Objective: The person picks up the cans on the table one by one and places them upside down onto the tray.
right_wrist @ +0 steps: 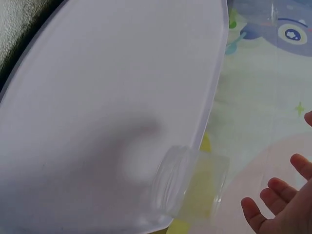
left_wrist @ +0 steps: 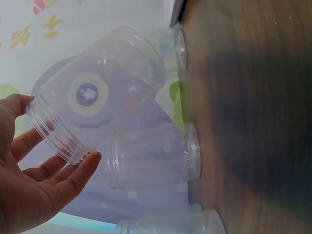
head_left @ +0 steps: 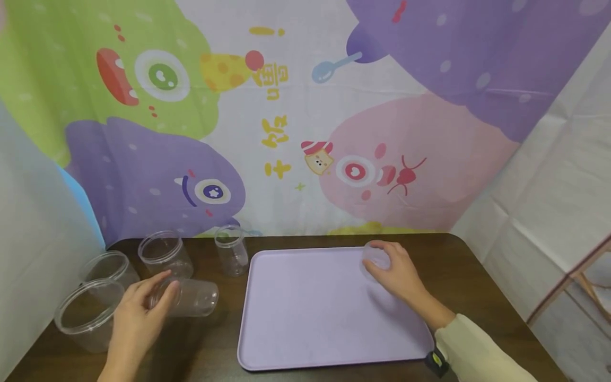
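Tray (head_left: 324, 318) sat on worktop (head_left: 215, 347); cloth (head_left: 296, 212) hung behind. One jar (right_wrist: 204, 185) was at tray's far right corner. Second jar (head_left: 232, 260) stood left of tray, toward back; three jars (head_left: 164, 255) farther left. Held jar (head_left: 198, 298), in left fingers (left_wrist: 80, 173), was between trio and tray.

A clear plastic jar (head_left: 197, 298) is held in the air left of the lilac tray (head_left: 324, 329), tilted nearly on its side, its ridged, lidless mouth facing away from the tray and its base pointing toward it. A second jar (right_wrist: 207, 187), also transparent and round-walled, stands at the tray's far right corner, its outline partly hidden.
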Demonstrator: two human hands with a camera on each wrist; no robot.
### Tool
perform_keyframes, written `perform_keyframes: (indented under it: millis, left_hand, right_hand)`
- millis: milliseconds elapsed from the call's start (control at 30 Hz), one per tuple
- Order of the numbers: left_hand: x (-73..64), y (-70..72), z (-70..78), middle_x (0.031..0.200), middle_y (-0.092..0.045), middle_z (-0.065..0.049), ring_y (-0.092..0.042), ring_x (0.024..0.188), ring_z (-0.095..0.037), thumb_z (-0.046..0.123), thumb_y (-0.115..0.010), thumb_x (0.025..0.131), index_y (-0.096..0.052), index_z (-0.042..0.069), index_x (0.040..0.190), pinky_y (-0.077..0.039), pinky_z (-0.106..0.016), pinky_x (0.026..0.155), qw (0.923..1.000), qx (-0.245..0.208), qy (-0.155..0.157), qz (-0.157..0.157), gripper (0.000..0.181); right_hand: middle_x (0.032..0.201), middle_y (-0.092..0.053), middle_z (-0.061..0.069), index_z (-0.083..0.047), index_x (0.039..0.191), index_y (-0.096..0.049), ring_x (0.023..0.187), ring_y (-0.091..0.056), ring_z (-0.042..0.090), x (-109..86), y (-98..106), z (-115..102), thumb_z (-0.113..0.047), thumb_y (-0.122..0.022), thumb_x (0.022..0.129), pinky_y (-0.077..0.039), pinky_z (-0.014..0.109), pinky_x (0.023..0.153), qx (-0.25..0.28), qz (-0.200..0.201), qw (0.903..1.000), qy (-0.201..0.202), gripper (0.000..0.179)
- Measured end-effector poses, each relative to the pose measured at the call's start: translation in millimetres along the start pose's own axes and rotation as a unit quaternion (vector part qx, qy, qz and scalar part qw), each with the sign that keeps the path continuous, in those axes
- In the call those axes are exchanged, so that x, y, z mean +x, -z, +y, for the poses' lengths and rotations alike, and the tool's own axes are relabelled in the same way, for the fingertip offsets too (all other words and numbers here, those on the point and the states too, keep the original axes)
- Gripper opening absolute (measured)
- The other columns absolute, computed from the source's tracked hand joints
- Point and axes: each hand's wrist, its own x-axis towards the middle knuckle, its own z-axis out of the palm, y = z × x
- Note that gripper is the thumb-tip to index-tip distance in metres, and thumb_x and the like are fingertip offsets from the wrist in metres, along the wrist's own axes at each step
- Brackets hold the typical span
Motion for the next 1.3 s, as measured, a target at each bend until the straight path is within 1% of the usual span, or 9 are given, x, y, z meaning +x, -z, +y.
perform_keyframes:
  millis: [200,300,367,433,633,900,1100,1200,1300]
  left_hand:
    - [0.0,-3.7,0.8,0.119,-0.058,-0.019,-0.053,0.108,-0.036,0.031,-0.061,0.09,-0.062,0.01,0.12,-0.04,-0.052,0.087,0.9998,-0.014,0.014,0.005,0.036]
    - [-0.6,-5.8,2.0,0.116,-0.06,-0.014,-0.054,0.1,-0.011,0.034,-0.06,0.091,-0.062,0.013,0.121,-0.045,-0.026,0.084,0.9995,-0.012,0.029,0.003,0.037]
    - [-1.0,-7.4,2.9,0.114,-0.061,-0.011,-0.049,0.093,0.005,0.036,-0.06,0.091,-0.063,0.016,0.121,-0.04,-0.008,0.076,0.999,-0.014,0.042,0.003,0.036]
    - [-1.5,-9.6,3.5,0.111,-0.062,-0.007,-0.042,0.086,0.015,0.036,-0.061,0.09,-0.064,0.018,0.12,-0.034,0.003,0.069,0.9984,-0.023,0.051,0.007,0.035]
    - [-2.3,-14.9,5.9,0.108,-0.061,-0.001,-0.044,0.082,0.021,0.038,-0.06,0.09,-0.064,0.02,0.119,-0.038,0.001,0.068,0.9954,-0.055,0.079,0.0,0.034]
    - [-3.3,-25.6,7.2,0.09,-0.05,0.038,-0.05,0.078,0.021,0.035,-0.062,0.09,-0.066,0.021,0.116,-0.041,-0.006,0.066,0.9901,-0.1,0.099,0.003,0.03]
    - [-4.2,-31.8,8.5,0.088,-0.052,0.04,-0.053,0.08,0.018,0.036,-0.059,0.092,-0.063,0.018,0.119,-0.042,-0.007,0.066,0.9816,-0.145,0.122,-0.022,0.033]
    - [-4.7,-34.7,10.5,0.088,-0.053,0.039,-0.054,0.081,0.017,0.036,-0.057,0.092,-0.062,0.016,0.121,-0.044,-0.007,0.068,0.9764,-0.168,0.131,-0.034,0.035]
    - [-5.1,-37.8,13.5,0.088,-0.055,0.037,-0.055,0.081,0.013,0.036,-0.057,0.093,-0.061,0.013,0.121,-0.047,-0.009,0.067,0.9701,-0.194,0.14,-0.044,0.037]
  right_hand:
    - [0.116,-0.06,0.014,-0.01,0.117,-0.061,0.111,-0.053,0.03,-1.5,-1,-8,-0.027,-0.07,0.081,-0.043,0.048,0.094,0.027,-0.002,0.9996,-0.011,0.04]
    - [0.116,-0.061,0.012,-0.01,0.115,-0.061,0.11,-0.053,0.029,-2.7,-1,-13,-0.026,-0.07,0.082,-0.043,0.046,0.095,0.043,-0.007,0.9987,-0.024,0.038]
    - [0.116,-0.06,0.011,-0.01,0.114,-0.062,0.11,-0.054,0.029,-3.4,-1,-16,-0.025,-0.07,0.083,-0.043,0.045,0.095,0.054,-0.01,0.9979,-0.033,0.036]
    - [0.117,-0.059,0.009,-0.009,0.114,-0.062,0.11,-0.054,0.028,-4.6,-2,-18,-0.024,-0.07,0.083,-0.044,0.044,0.096,0.067,-0.012,0.9968,-0.041,0.035]
    - [0.118,-0.059,0.011,-0.007,0.115,-0.061,0.111,-0.056,0.028,-8.5,-3,-22,-0.027,-0.068,0.085,-0.044,0.043,0.097,0.108,-0.029,0.9905,-0.081,0.037]
    - [0.114,-0.063,0.013,-0.007,0.116,-0.062,0.108,-0.058,0.026,-11.1,-5,-25,-0.029,-0.065,0.087,-0.048,0.033,0.087,0.147,-0.047,0.9811,-0.117,0.036]
    - [0.113,-0.062,0.011,-0.008,0.12,-0.059,0.095,-0.057,0.014,-13.4,-2,-27,-0.031,-0.062,0.089,-0.05,0.028,0.066,0.197,-0.067,0.9672,-0.146,0.039]
    - [0.115,-0.061,0.012,-0.008,0.121,-0.058,0.092,-0.055,0.01,-14.6,-2,-29,-0.032,-0.062,0.09,-0.051,0.031,0.067,0.219,-0.073,0.9597,-0.16,0.04]
    - [0.118,-0.059,0.013,-0.006,0.122,-0.056,0.099,-0.056,0.014,-16.5,-3,-30,-0.032,-0.06,0.09,-0.054,0.035,0.071,0.24,-0.077,0.9527,-0.17,0.041]
